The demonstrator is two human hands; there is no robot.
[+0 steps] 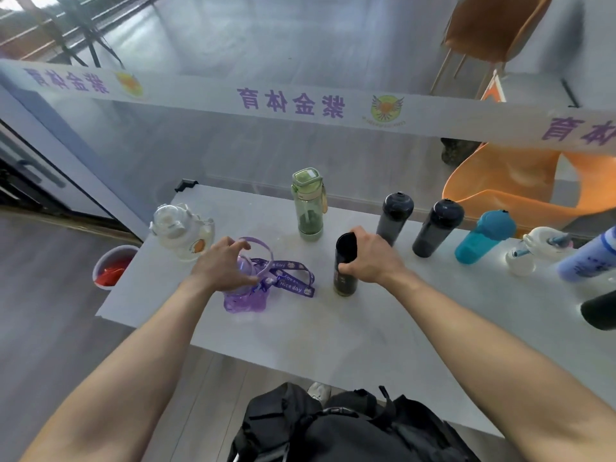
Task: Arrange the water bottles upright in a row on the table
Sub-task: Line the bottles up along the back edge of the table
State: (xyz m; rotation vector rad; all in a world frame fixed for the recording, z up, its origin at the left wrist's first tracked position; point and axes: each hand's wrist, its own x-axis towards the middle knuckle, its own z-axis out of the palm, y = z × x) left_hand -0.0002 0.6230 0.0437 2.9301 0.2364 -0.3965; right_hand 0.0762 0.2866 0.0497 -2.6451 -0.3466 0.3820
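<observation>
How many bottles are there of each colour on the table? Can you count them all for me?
White: 2, the round one at far left and the duck-shaped one.
Green: 1.
Purple: 1, under the left hand.
Black or dark: 4.
Teal: 1.
Blue: 1.
Total: 10.

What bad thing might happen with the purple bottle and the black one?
The strap of the purple bottle trails toward the black bottle in the right hand; if the left hand lifts the purple one, the strap might snag it. The black bottle could also bump the dark bottle close behind.
</observation>
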